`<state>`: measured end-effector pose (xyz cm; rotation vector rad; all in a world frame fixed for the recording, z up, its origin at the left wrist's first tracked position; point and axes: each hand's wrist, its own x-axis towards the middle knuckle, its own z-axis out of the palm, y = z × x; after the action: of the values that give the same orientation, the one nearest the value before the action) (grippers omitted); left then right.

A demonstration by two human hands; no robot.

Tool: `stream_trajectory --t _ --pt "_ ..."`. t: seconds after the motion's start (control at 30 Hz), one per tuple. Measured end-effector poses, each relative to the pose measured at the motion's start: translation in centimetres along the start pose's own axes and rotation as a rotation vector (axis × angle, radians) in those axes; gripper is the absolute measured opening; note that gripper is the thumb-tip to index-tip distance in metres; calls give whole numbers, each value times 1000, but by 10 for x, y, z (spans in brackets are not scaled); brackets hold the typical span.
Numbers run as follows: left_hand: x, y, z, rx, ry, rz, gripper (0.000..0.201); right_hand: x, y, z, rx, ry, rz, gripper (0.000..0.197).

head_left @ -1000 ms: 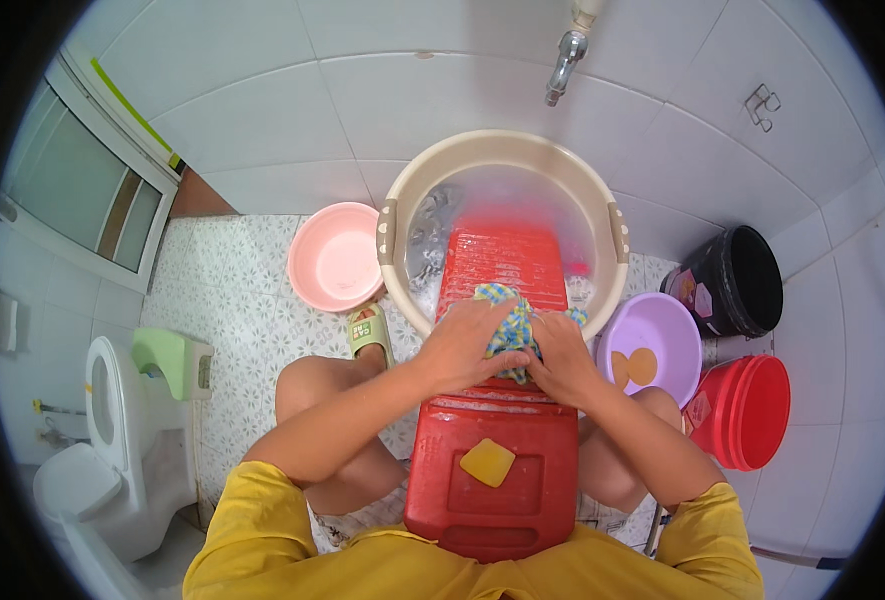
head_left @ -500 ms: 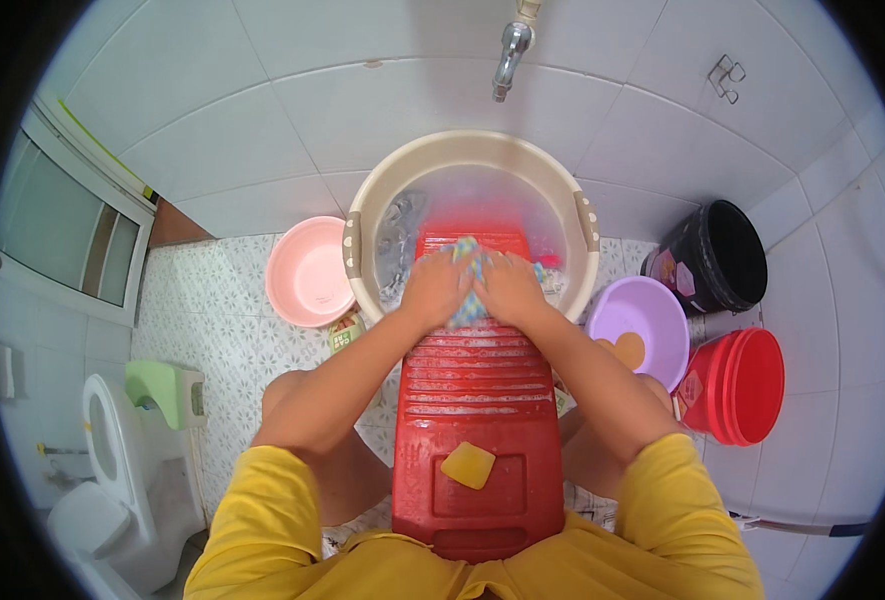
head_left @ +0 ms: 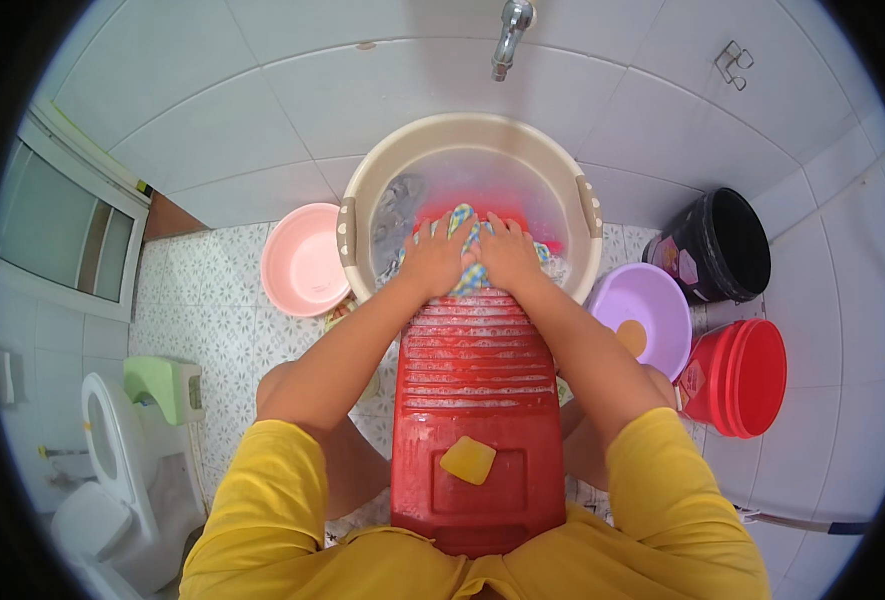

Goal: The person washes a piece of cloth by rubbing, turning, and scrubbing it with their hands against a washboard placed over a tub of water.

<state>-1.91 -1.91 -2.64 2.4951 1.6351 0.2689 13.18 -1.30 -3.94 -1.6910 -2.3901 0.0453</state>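
Checked cloth (head_left: 470, 262), soaked and soapy, lies bunched at the top of the red washboard (head_left: 477, 400), where the board dips into the beige basin (head_left: 362, 190). Expect it to be limp, heavier than dry fabric, and slippery with suds. Your left hand (head_left: 434, 258) and right hand (head_left: 505, 254) press side by side, fingers closed over the bunch; grip gathered folds, not a single edge. Compared with half a second ago, your hands sit slightly further up the board, arms more extended. Yellow soap (head_left: 467, 459) stays on the board's lower panel.
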Motion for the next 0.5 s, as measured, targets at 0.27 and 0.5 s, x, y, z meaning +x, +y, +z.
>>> stream_trajectory --t 0.27,0.5 --pt "-85 20 -42 -282 -12 203 53 -83 -24 -37 260 124 -174 35" --pt "-86 37 -35 -131 40 164 60 -85 -27 -36 150 99 -93 39"
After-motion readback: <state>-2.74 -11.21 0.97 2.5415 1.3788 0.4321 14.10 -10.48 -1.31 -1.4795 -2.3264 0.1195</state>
